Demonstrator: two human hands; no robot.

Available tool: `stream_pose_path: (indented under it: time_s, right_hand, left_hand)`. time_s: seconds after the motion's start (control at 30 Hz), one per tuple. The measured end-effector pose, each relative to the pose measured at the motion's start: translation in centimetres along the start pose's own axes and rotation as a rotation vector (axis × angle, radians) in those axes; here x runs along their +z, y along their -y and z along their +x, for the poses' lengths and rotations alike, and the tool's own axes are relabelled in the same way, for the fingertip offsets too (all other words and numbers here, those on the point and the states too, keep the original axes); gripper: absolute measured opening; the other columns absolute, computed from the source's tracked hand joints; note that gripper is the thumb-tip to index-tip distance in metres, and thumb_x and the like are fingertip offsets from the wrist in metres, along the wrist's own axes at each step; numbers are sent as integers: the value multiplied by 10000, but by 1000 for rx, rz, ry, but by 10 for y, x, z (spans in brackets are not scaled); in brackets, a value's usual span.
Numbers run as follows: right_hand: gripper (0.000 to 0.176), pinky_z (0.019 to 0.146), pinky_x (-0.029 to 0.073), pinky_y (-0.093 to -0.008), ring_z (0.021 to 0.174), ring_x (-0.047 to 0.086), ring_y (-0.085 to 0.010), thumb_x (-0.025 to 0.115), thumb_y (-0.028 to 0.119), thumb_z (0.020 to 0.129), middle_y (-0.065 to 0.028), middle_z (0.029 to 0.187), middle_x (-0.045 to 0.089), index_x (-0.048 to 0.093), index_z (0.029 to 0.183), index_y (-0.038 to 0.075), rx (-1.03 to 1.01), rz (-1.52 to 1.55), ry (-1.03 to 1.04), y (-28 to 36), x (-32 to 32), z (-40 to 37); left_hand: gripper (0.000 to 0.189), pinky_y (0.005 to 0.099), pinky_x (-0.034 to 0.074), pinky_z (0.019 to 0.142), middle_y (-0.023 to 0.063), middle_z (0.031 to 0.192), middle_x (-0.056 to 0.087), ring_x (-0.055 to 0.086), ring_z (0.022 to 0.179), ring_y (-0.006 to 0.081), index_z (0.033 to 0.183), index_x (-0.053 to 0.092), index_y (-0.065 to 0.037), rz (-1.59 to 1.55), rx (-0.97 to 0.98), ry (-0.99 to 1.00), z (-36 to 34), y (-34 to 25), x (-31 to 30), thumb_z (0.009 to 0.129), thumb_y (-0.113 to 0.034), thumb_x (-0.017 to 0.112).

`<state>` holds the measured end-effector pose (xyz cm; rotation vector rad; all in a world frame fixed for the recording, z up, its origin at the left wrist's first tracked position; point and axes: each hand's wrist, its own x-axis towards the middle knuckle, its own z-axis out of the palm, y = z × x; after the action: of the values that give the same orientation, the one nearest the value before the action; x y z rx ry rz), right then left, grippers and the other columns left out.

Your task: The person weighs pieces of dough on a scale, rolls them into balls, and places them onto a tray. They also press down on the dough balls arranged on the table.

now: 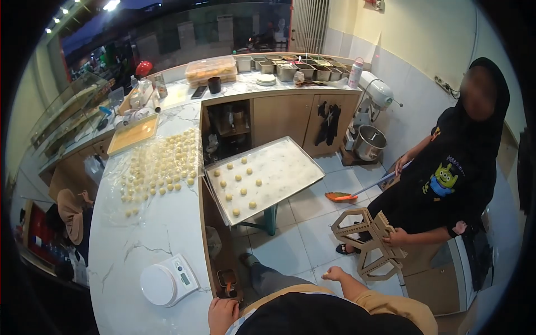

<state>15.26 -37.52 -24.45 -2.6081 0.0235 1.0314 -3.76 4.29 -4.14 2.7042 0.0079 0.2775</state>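
Observation:
My left hand (223,314) rests at the counter's edge by my body, fingers stretched out and holding nothing that I can see. Over the floor, my right hand (336,273) is held out with its fingers curled together; whatever may be inside them is hidden. Nearest to my left hand on the marble counter (125,234) is a white kitchen scale (167,281). Ahead, a lined baking tray (273,173) carries several dough balls (238,178) at its left end and sits on a green stool (269,219). Many more dough balls (178,162) lie on plastic sheeting on the counter.
A person (458,162) at the right holds a folding wooden stool (371,240) and a blue-handled broom (341,196). A stand mixer (375,92) is by the wall. Metal containers (287,71) line the back counter. Another person (72,215) is beyond the counter at left.

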Motion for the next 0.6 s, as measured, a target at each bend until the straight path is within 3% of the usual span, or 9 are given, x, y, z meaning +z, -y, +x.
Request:
stream_pose_path:
  time_s: [0.17, 0.23, 0.27, 0.43, 0.6]
  right_hand:
    - [503, 686, 503, -329, 728, 644, -213, 816, 401, 568, -116, 824, 677, 680, 892, 41, -35, -76, 136, -13, 14, 6]
    - [451, 665, 510, -315, 705, 639, -200, 789, 329, 606, -103, 815, 674, 670, 950, 62, -53, 29, -111, -17, 21, 2]
    - [451, 665, 510, -315, 705, 639, -200, 789, 329, 606, -103, 815, 674, 670, 950, 62, -52, 28, -107, -18, 21, 4]
    - [317, 639, 522, -300, 709, 639, -172, 619, 278, 749, -98, 836, 665, 657, 995, 82, 76, 255, 155, -7, 11, 11]
    - [313, 601, 511, -306, 674, 623, -167, 609, 326, 727, -78, 811, 656, 670, 945, 110, 110, 377, 226, 4, 14, 6]
  left_hand:
    - [81, 366, 392, 888, 48, 790, 648, 600, 812, 207, 785, 656, -82, -9, -10, 10, -1, 3, 3, 744, -151, 665]
    - [82, 368, 390, 890, 47, 791, 648, 600, 815, 207, 790, 656, -83, -6, -13, 21, 0, 0, 0, 745, -151, 665]
    - [83, 370, 389, 893, 47, 792, 647, 600, 818, 206, 792, 655, -84, -13, -24, 21, 1, -2, 0, 747, -152, 664]
    - [73, 354, 394, 890, 19, 812, 649, 600, 819, 172, 795, 650, -99, 28, -14, 28, 1, -1, 0, 754, -159, 644]
    - [117, 380, 378, 907, 41, 791, 649, 605, 835, 201, 797, 660, -84, -3, -53, 35, 1, -1, 3, 752, -192, 656]
